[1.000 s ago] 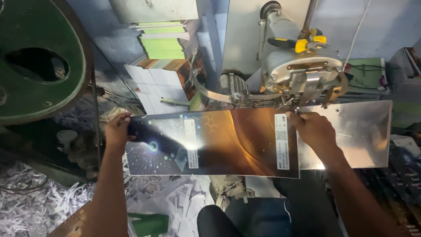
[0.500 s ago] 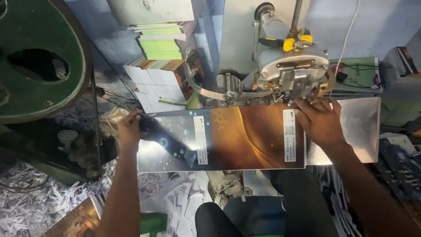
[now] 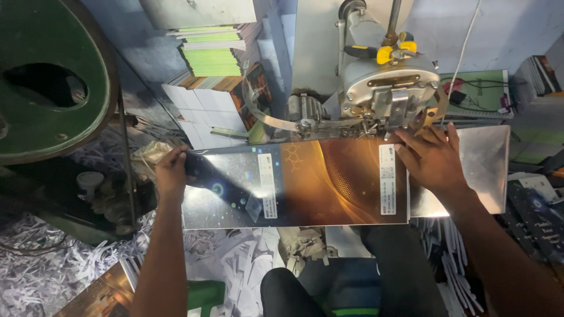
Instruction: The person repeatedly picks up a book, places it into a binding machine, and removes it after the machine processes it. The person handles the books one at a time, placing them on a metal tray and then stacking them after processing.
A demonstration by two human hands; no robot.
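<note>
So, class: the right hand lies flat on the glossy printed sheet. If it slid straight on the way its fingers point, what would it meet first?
Probably the metal head of the stitching machine: the right hand points up-left across the glossy printed sheet, fingertips nearly at it. Depth is unclear.

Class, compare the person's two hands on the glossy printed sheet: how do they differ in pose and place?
The left hand grips the sheet's left edge, fingers curled around it; the right hand lies flat on top, fingers spread. The left hand is far from the metal machine head; the right hand is just below it, fingertips at the sheet's far edge. Both touch the same sheet.
</note>
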